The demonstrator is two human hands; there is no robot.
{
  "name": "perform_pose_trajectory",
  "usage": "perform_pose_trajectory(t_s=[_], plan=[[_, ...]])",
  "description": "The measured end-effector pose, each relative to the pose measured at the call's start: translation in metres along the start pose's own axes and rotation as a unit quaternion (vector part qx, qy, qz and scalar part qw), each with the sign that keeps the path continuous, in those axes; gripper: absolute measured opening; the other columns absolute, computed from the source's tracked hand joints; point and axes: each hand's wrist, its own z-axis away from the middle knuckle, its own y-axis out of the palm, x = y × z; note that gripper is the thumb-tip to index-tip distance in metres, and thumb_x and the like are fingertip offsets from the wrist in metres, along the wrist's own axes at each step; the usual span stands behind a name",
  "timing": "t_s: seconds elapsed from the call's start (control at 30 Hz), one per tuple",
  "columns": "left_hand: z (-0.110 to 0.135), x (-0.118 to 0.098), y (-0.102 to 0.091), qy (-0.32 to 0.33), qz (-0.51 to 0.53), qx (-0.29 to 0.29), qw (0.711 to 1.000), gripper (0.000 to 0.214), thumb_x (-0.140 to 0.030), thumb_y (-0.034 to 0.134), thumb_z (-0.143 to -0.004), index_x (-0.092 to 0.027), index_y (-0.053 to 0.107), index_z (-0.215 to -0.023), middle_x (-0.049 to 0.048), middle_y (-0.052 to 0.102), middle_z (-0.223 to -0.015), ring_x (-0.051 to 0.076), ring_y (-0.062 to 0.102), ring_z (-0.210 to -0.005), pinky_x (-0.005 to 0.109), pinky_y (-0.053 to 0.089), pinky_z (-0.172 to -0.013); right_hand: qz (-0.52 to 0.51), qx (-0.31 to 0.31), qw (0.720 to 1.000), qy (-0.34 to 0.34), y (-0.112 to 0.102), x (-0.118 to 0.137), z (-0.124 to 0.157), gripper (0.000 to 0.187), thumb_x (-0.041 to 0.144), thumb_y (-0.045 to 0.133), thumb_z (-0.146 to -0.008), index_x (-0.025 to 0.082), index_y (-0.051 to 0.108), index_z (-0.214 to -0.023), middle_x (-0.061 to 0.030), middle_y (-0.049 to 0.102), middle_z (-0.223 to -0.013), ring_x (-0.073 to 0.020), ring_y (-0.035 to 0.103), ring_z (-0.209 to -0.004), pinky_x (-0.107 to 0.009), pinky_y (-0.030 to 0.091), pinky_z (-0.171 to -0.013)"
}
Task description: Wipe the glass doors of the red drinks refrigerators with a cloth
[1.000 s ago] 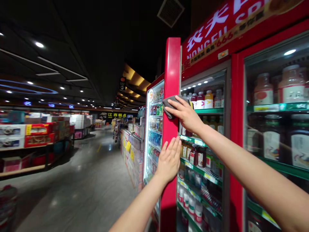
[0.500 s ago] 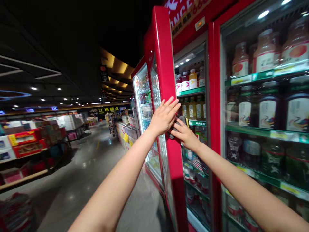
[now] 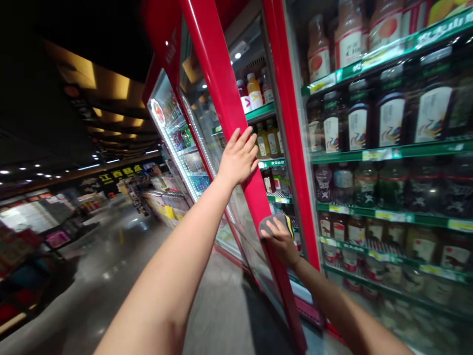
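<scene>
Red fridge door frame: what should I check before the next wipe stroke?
1. Grey cloth with yellow edge under the right hand, flat against the red metal door frame: ok.
2. Left hand flat on the frame above the cloth: ok.
3. Door open, its frame clear of the shelved bottles: ok.
4. Frame below the cloth unobstructed: ok.
5. Remaining dirt on the frame: cannot tell.

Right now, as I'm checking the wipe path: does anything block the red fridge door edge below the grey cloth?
Nothing visible. The right hand presses the grey cloth on the red metal door edge, which runs bare below it. The left hand rests flat higher up the edge.
</scene>
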Motion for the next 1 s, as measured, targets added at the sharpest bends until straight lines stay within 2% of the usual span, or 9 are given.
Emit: perform_pose_trajectory(t_s=[0.07, 0.23, 0.33, 0.47, 0.6, 0.77, 0.83, 0.9, 1.0], plan=[[-0.002, 0.0, 0.005, 0.003, 0.014, -0.01, 1.0, 0.041, -0.028, 0.054, -0.093, -0.014, 0.061, -0.131, 0.0102, 0.051, -0.155, 0.03, 0.024, -0.157, 0.059, 0.012, -0.129, 0.022, -0.001, 1.0, -0.009, -0.002, 0.001, -0.011, 0.044, 0.011, 0.048, -0.095, 0.034, 0.07, -0.126, -0.0059, 0.063, -0.144, -0.0304, 0.042, -0.148, -0.057, 0.049, -0.112], [-0.003, 0.0, 0.01, 0.013, -0.007, -0.025, 1.0, 0.051, -0.028, 0.052, -0.096, -0.008, 0.054, -0.143, 0.0147, 0.046, -0.16, 0.03, 0.027, -0.155, 0.056, 0.017, -0.13, 0.076, 0.008, 0.995, -0.067, -0.023, -0.007, -0.079, 0.058, 0.009, 0.048, -0.091, 0.035, 0.062, -0.14, -0.0058, 0.054, -0.154, -0.0315, 0.035, -0.152, -0.061, 0.045, -0.113], [-0.003, 0.0, 0.011, 0.024, -0.013, -0.047, 0.999, 0.055, -0.025, 0.051, -0.097, -0.008, 0.048, -0.149, 0.0139, 0.042, -0.162, 0.029, 0.027, -0.156, 0.053, 0.019, -0.13, 0.1, 0.008, 0.988, -0.117, -0.039, -0.012, -0.103, 0.055, 0.011, 0.05, -0.093, 0.035, 0.061, -0.14, -0.0071, 0.055, -0.154, -0.0314, 0.039, -0.15, -0.058, 0.051, -0.107], [-0.005, -0.001, 0.021, 0.014, -0.003, -0.115, 0.993, 0.06, -0.019, 0.045, -0.099, -0.014, 0.036, -0.158, 0.0099, 0.037, -0.165, 0.026, 0.018, -0.158, 0.051, 0.016, -0.131, 0.123, 0.001, 0.974, -0.188, -0.062, -0.026, -0.119, 0.048, 0.014, 0.052, -0.098, 0.035, 0.061, -0.14, -0.0074, 0.059, -0.149, -0.0293, 0.048, -0.142, -0.055, 0.054, -0.103], [-0.006, -0.003, 0.042, -0.038, 0.03, -0.181, 0.982, 0.068, -0.023, 0.045, -0.102, -0.019, 0.017, -0.164, 0.0111, 0.027, -0.169, 0.023, 0.007, -0.16, 0.05, 0.016, -0.13, 0.084, -0.06, 0.971, -0.217, -0.094, -0.041, -0.152, 0.053, 0.01, 0.047, -0.098, 0.032, 0.056, -0.146, -0.0122, 0.061, -0.144, -0.0277, 0.052, -0.138, -0.05, 0.056, -0.101], [0.01, 0.008, 0.074, -0.165, 0.085, -0.213, 0.959, 0.08, -0.022, 0.044, -0.102, -0.021, -0.005, -0.165, 0.015, 0.017, -0.172, 0.024, 0.006, -0.16, 0.055, 0.021, -0.128, 0.039, -0.164, 0.967, -0.189, -0.137, -0.036, -0.226, 0.057, 0.008, 0.052, -0.093, 0.032, 0.057, -0.144, -0.0125, 0.063, -0.137, -0.027, 0.063, -0.124, -0.047, 0.056, -0.099], [0.018, 0.02, 0.087, -0.172, 0.086, -0.198, 0.961, 0.078, -0.022, 0.045, -0.101, -0.022, 0.0, -0.165, 0.0139, 0.019, -0.171, 0.025, 0.007, -0.16, 0.057, 0.021, -0.128, 0.026, -0.202, 0.961, -0.189, -0.145, -0.028, -0.261, 0.052, 0.01, 0.055, -0.091, 0.03, 0.06, -0.139, -0.0115, 0.066, -0.131, -0.0268, 0.065, -0.12, -0.047, 0.057, -0.098], [0.024, 0.033, 0.1, -0.165, 0.077, -0.183, 0.966, 0.073, -0.02, 0.046, -0.1, -0.02, 0.011, -0.164, 0.0135, 0.022, -0.171, 0.025, 0.008, -0.16, 0.058, 0.021, -0.128, 0.042, -0.224, 0.952, -0.202, -0.146, -0.019, -0.295, 0.042, 0.012, 0.058, -0.091, 0.028, 0.065, -0.13, -0.0107, 0.069, -0.127, -0.0265, 0.067, -0.118, -0.046, 0.057, -0.098], [0.028, 0.054, 0.119, -0.155, 0.068, -0.178, 0.969, 0.057, -0.018, 0.048, -0.098, -0.016, 0.038, -0.155, 0.0143, 0.023, -0.17, 0.027, 0.01, -0.16, 0.058, 0.02, -0.129, 0.145, -0.224, 0.939, -0.218, -0.137, -0.009, -0.345, 0.031, 0.014, 0.057, -0.092, 0.026, 0.071, -0.117, -0.0096, 0.071, -0.127, -0.0249, 0.067, -0.115, -0.042, 0.056, -0.096]])
